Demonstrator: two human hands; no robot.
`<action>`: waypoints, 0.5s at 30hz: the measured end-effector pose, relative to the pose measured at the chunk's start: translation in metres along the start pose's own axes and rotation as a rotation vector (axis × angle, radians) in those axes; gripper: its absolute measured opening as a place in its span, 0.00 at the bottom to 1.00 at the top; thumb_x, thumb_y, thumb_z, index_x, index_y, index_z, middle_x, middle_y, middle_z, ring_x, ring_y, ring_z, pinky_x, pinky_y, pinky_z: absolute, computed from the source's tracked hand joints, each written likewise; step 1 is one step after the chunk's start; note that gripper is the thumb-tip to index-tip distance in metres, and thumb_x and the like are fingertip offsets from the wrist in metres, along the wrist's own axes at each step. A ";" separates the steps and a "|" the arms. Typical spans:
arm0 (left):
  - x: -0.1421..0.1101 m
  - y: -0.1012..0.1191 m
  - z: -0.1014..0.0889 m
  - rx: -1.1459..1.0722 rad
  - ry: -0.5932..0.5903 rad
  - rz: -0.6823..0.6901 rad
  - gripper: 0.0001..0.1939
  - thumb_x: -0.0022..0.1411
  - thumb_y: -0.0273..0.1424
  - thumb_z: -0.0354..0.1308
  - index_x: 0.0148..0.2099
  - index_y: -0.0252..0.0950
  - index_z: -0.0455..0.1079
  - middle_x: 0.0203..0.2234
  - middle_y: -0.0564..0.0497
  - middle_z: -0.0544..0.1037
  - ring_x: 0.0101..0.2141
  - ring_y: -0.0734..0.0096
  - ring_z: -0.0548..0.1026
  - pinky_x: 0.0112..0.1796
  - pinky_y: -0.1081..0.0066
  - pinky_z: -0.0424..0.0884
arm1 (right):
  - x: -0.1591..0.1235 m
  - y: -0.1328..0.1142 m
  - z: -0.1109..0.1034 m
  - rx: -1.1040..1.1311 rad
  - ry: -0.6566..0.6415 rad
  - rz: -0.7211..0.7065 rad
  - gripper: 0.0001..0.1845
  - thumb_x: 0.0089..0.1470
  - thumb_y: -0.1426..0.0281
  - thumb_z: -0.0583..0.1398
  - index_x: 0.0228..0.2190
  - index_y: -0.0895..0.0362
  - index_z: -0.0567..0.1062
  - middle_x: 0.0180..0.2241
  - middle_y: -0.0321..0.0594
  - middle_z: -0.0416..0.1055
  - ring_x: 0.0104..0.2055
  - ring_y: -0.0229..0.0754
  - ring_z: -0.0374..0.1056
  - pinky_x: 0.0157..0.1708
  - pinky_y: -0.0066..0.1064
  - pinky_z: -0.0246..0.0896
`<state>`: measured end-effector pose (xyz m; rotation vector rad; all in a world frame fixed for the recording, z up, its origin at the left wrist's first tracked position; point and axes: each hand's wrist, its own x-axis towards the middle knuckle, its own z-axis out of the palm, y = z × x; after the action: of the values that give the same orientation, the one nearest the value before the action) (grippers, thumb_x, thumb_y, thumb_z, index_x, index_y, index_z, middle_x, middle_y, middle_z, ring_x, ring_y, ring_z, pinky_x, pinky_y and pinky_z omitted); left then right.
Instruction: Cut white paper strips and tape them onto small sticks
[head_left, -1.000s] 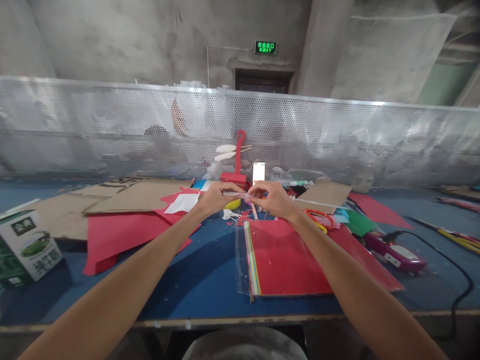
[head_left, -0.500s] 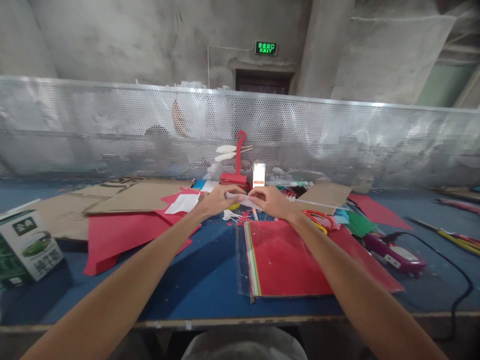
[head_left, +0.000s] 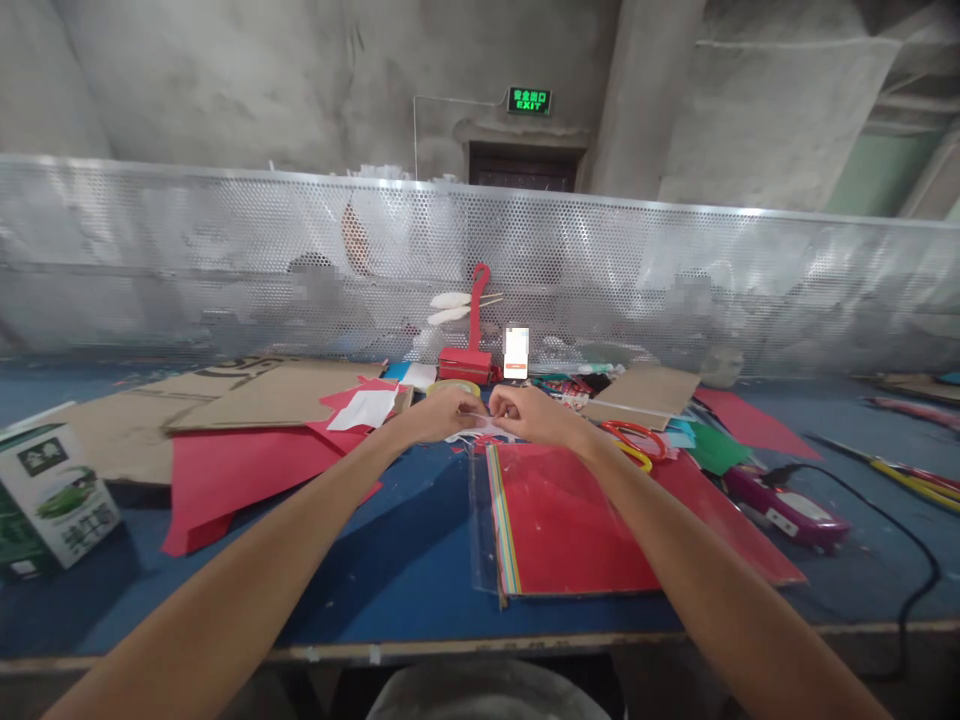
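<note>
White thin sheet [head_left: 487, 425] spans nine-to-three lengthwise between left hand [head_left: 448, 412] at nine o'clock and right hand [head_left: 527, 412] at three, both pinching it, about equally near.

I pinch a thin white sheet [head_left: 491, 426], slightly see-through and partly hidden, spread sideways low over the blue worktop [head_left: 420, 545].

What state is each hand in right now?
Left hand: closed, pinching a thin white piece.
Right hand: closed, pinching the same thin white piece.
</note>
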<state>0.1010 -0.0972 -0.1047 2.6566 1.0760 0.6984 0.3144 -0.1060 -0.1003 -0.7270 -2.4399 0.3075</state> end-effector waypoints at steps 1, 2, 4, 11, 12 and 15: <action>0.000 0.000 0.000 0.006 -0.003 0.001 0.11 0.59 0.36 0.54 0.35 0.38 0.76 0.24 0.53 0.73 0.24 0.73 0.66 0.27 0.73 0.57 | 0.000 0.000 0.000 0.003 0.008 -0.006 0.04 0.52 0.74 0.57 0.33 0.57 0.69 0.30 0.37 0.72 0.31 0.37 0.65 0.34 0.27 0.56; 0.000 0.000 0.000 0.008 0.000 0.006 0.11 0.60 0.36 0.54 0.35 0.38 0.76 0.24 0.53 0.73 0.25 0.73 0.67 0.27 0.73 0.57 | 0.000 0.001 0.000 0.009 0.016 -0.008 0.04 0.52 0.74 0.57 0.33 0.57 0.69 0.30 0.37 0.71 0.31 0.37 0.65 0.34 0.27 0.56; 0.000 0.002 0.001 -0.001 0.002 0.017 0.12 0.60 0.37 0.53 0.36 0.37 0.75 0.26 0.52 0.74 0.26 0.72 0.68 0.28 0.73 0.59 | 0.000 0.002 -0.001 0.024 0.024 -0.006 0.03 0.52 0.73 0.57 0.33 0.56 0.68 0.29 0.36 0.70 0.30 0.37 0.64 0.33 0.27 0.55; -0.001 0.006 -0.003 -0.078 0.015 -0.053 0.13 0.60 0.40 0.54 0.34 0.36 0.74 0.26 0.52 0.74 0.27 0.72 0.69 0.29 0.74 0.60 | -0.001 0.007 -0.003 0.013 0.025 -0.020 0.04 0.55 0.71 0.56 0.35 0.56 0.68 0.31 0.35 0.69 0.32 0.38 0.64 0.34 0.28 0.54; -0.001 0.006 -0.003 -0.113 0.012 -0.063 0.14 0.59 0.40 0.55 0.33 0.35 0.74 0.25 0.52 0.73 0.27 0.73 0.68 0.28 0.74 0.60 | -0.001 0.007 -0.003 0.007 0.010 -0.042 0.06 0.54 0.70 0.58 0.36 0.56 0.68 0.33 0.36 0.70 0.34 0.39 0.64 0.35 0.28 0.55; 0.000 0.003 0.000 -0.237 0.032 -0.117 0.15 0.55 0.42 0.59 0.32 0.34 0.73 0.23 0.53 0.73 0.25 0.74 0.68 0.26 0.75 0.59 | -0.001 0.004 -0.002 -0.029 -0.061 -0.137 0.16 0.48 0.66 0.65 0.39 0.55 0.69 0.39 0.39 0.71 0.39 0.42 0.65 0.39 0.30 0.56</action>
<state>0.1027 -0.0998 -0.1037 2.3709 1.0736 0.7938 0.3176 -0.1033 -0.1004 -0.5661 -2.5419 0.2443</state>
